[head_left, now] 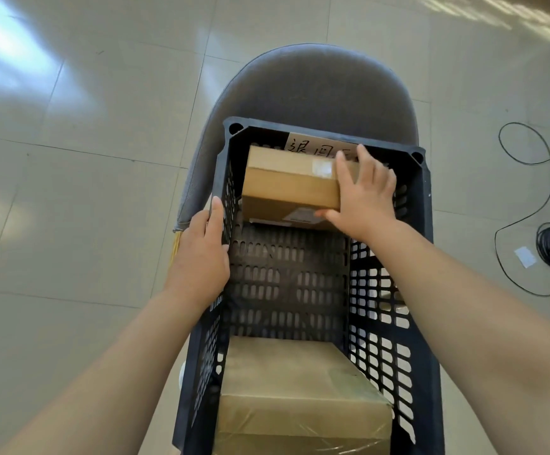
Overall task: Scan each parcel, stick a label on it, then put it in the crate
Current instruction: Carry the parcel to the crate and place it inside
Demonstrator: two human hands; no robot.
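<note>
Middle of crate (426, 205) floor bare, open from above, between far cardboard parcel (286, 182) and near taped parcel (300, 399). Perforated walls close both sides. The right hand (362, 195) grips far parcel's right end; left hand (201, 254) grips left rim.

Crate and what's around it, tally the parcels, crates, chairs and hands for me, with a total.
Parcels: 2, far parcel and near parcel
Crates: 1, black crate
Chairs: 1, grey chair
Hands: 2, left hand holding the crate wall, right hand holding the far parcel
Total: 6
</note>
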